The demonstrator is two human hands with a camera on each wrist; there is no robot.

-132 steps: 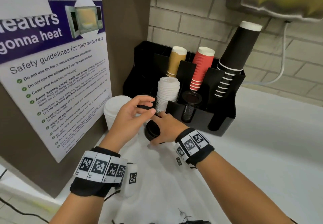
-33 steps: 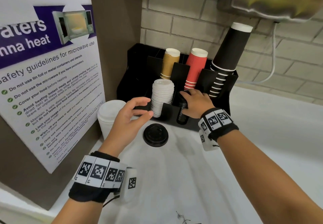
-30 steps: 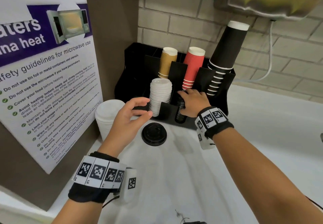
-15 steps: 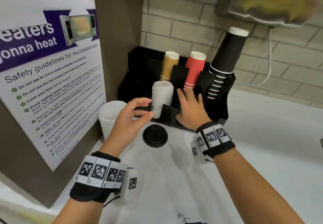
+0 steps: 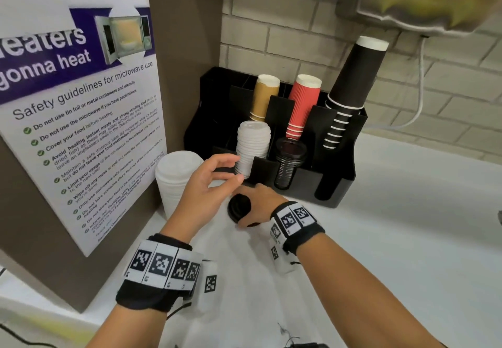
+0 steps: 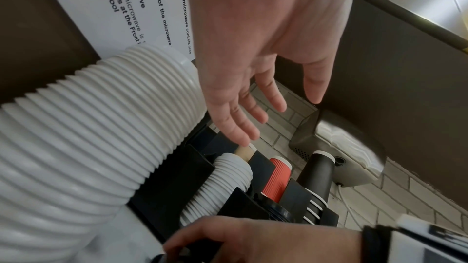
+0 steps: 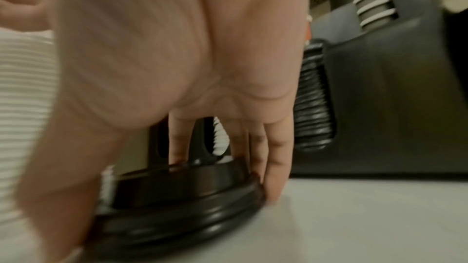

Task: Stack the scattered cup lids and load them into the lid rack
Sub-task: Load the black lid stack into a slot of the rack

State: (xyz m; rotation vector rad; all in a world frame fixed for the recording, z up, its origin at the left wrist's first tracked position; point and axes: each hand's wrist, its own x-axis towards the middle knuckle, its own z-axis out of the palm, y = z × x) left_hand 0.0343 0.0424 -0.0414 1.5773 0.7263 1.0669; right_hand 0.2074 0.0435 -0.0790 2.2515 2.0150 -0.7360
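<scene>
One loose black lid [image 5: 238, 207] lies on the white counter in front of the black rack [image 5: 338, 184]. My right hand [image 5: 256, 206] is down over it; in the right wrist view its fingers [image 7: 276, 167] and thumb curl round the black lid's [image 7: 182, 217] rim. My left hand [image 5: 231, 169] hovers just left of it, fingers relaxed and holding nothing. The rack holds a white lid stack [image 5: 254, 143] and a black lid stack [image 5: 289, 162] in its front slots.
A tall stack of white lids [image 5: 176, 179] stands on the counter at the left, against a brown panel with a microwave poster [image 5: 81, 119]. Gold, red and black cup stacks fill the rack's back. A brick wall rises behind.
My right hand has drawn back from the rack's black lid stack, come down on the loose black lid and closed round its rim. The left hand has barely moved.
</scene>
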